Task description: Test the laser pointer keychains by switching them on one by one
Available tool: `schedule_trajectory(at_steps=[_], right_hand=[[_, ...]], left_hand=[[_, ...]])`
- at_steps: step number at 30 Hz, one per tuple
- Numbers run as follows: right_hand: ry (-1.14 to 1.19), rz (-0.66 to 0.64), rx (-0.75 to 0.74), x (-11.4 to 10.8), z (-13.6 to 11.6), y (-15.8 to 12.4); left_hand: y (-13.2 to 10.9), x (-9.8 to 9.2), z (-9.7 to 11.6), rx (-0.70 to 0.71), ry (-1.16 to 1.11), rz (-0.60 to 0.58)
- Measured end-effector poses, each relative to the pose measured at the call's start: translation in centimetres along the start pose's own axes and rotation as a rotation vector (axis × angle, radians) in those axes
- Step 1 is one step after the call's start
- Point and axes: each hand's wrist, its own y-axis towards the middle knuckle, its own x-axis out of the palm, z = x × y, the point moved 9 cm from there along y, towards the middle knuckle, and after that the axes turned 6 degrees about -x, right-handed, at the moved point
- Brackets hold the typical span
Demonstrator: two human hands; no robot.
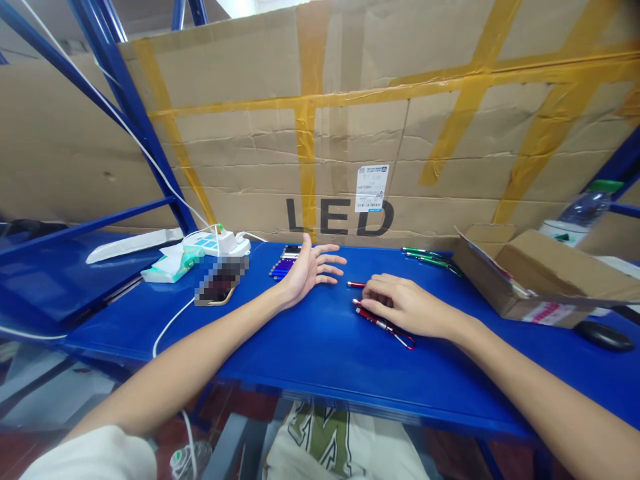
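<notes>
While my left hand (313, 267) hangs open, fingers spread wide just above the blue tabletop (310, 347), it sits just beside a row of purple and black pens (284, 267). My right hand (407, 307) lies palm down, fingers bent over slim red metal pens (385, 325) on the table; whether it grips them I cannot tell. Thin green pens (430, 259) lie beyond, near an open cardboard box (525, 280).

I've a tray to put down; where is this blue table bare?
Barest: the near strip of the table between the two forearms. A smaller gap lies between the phone and the left hand. Crowded at the back: power strip, purple pens, green pens, box; red pens under the right hand.
</notes>
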Motion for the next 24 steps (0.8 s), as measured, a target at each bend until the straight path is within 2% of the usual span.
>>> schedule_trajectory(at_steps=[4,10,17,24], right_hand=[[-0.056,0.090,0.017,0.1,1.5,-0.1],[-0.106,-0.001,0.039,1.5,2.9,-0.2],[0.091,0.186,0.211,-0.6,3.8,-0.7],[0.070,0.188,0.227,-0.8,3.5,-0.8]], left_hand=[[-0.1,0.1,0.0,0.001,0.000,0.006],[-0.2,0.1,0.1,0.004,0.007,0.006],[-0.1,0.0,0.1,0.005,0.001,0.002],[-0.2,0.2,0.2,-0.004,-0.029,-0.006]])
